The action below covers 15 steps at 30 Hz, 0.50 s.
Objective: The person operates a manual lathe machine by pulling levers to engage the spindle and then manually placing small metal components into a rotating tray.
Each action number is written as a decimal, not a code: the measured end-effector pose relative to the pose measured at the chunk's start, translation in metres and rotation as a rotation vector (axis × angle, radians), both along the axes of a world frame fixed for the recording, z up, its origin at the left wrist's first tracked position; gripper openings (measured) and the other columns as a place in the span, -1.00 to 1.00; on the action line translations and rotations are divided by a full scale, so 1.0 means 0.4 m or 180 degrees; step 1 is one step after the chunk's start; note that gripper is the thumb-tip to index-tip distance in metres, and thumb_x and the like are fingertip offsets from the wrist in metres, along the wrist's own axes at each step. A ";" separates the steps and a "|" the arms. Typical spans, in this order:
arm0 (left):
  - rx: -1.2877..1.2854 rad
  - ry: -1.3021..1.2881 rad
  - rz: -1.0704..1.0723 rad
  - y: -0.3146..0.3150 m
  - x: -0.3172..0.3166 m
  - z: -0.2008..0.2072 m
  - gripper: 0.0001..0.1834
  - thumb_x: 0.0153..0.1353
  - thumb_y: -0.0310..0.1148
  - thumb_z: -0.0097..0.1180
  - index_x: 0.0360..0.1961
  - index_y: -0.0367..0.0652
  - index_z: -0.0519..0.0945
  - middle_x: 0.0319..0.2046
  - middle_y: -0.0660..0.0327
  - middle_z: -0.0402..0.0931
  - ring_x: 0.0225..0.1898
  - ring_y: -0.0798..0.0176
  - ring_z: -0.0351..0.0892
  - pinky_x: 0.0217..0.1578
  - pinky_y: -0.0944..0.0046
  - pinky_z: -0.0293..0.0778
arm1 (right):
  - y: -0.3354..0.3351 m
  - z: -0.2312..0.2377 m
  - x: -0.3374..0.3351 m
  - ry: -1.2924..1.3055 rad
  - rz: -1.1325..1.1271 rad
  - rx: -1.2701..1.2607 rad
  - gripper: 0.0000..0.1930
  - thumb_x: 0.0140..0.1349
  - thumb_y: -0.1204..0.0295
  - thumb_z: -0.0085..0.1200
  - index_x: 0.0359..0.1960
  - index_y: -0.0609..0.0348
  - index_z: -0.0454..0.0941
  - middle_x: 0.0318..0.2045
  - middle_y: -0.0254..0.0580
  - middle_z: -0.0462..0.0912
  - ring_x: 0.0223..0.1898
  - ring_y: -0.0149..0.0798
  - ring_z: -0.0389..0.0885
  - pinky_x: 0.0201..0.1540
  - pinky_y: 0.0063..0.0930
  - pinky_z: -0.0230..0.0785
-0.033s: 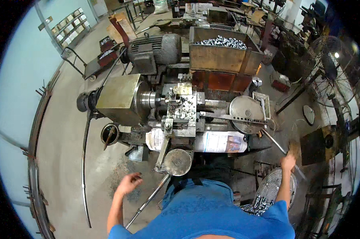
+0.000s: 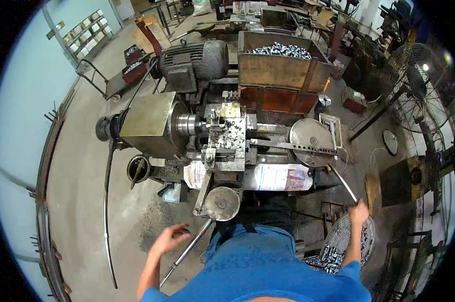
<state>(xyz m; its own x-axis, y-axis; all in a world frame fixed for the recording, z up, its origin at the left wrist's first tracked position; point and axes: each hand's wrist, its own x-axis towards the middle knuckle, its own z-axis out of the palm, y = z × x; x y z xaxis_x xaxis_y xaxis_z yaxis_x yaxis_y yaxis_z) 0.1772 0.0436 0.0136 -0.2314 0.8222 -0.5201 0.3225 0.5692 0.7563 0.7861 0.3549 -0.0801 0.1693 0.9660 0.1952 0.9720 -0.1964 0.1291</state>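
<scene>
My right hand (image 2: 358, 213) is wrapped round the end of a shiny steel lever (image 2: 342, 182), which slants up to a round metal disc (image 2: 308, 136) on the right side of a lathe (image 2: 227, 138). My left hand (image 2: 172, 237) holds nothing; its fingers are apart. It hovers just left of a second lever (image 2: 186, 252), which runs down from a smaller round disc (image 2: 222, 204) at the lathe's front. Dark and shiny metal chips cover the lathe's cross slide (image 2: 226, 136).
A wire basket (image 2: 366, 236) of small metal parts stands below my right forearm. Behind the lathe are a motor (image 2: 199, 60) and a metal bin (image 2: 272, 68) full of parts. A pot (image 2: 138, 169) sits at the lathe's left front, and a fan (image 2: 418, 90) stands at right.
My right hand has moved slightly left and down with the lever, which now stands steeper. My left hand has shifted right, closer to the second lever.
</scene>
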 end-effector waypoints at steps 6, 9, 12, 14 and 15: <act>0.0053 0.1135 -0.0580 0.015 0.112 -0.074 -0.71 -0.01 -0.21 0.14 -0.30 -0.16 0.52 -0.45 0.00 0.54 -0.37 -0.10 0.52 -0.36 0.03 0.42 | -0.211 0.071 -0.195 0.0664 -0.0340 -0.0304 -0.62 -0.36 0.32 0.09 -0.40 0.19 0.42 -0.56 0.08 0.55 -0.49 0.14 0.53 -0.42 -0.03 0.36; -0.0020 0.1293 -0.0593 0.026 0.113 -0.075 -0.79 -0.01 -0.27 0.11 -0.36 -0.14 0.52 -0.49 -0.03 0.52 -0.40 -0.14 0.49 -0.38 0.00 0.40 | -0.258 0.090 -0.245 0.0707 -0.0223 -0.0332 -0.63 -0.34 0.31 0.08 -0.41 0.20 0.40 -0.57 0.10 0.54 -0.50 0.17 0.52 -0.42 -0.02 0.35; 0.0036 0.1293 -0.0575 0.035 0.115 -0.071 -0.81 -0.02 -0.31 0.09 -0.37 -0.14 0.52 -0.51 -0.05 0.51 -0.40 -0.14 0.49 -0.38 -0.01 0.39 | -0.256 0.086 -0.252 0.0922 -0.0310 -0.0407 -0.61 -0.34 0.29 0.08 -0.41 0.21 0.39 -0.59 0.11 0.54 -0.50 0.18 0.52 -0.41 -0.01 0.34; 0.0101 0.1281 -0.0552 0.031 0.114 -0.081 -0.82 -0.03 -0.33 0.08 -0.38 -0.14 0.52 -0.51 -0.06 0.50 -0.41 -0.14 0.49 -0.38 -0.01 0.39 | -0.264 0.081 -0.246 0.0883 -0.0290 -0.0436 -0.57 -0.35 0.26 0.10 -0.38 0.21 0.38 -0.58 0.13 0.54 -0.49 0.18 0.52 -0.38 0.00 0.34; 0.0128 0.1271 -0.0530 0.025 0.110 -0.091 -0.82 -0.04 -0.34 0.07 -0.38 -0.15 0.52 -0.51 -0.06 0.50 -0.41 -0.15 0.49 -0.38 -0.01 0.39 | -0.266 0.083 -0.253 0.0847 -0.0297 -0.0410 -0.57 -0.35 0.25 0.10 -0.37 0.21 0.38 -0.57 0.13 0.54 -0.48 0.18 0.52 -0.38 0.00 0.34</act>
<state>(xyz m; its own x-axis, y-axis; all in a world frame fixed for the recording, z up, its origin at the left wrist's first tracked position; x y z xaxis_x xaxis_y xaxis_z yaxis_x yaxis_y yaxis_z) 0.2214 0.0537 -0.0226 -0.2703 0.8831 -0.3835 0.6792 0.4572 0.5741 0.6849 0.2484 -0.0467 0.2871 0.9579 0.0090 0.9536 -0.2849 -0.0979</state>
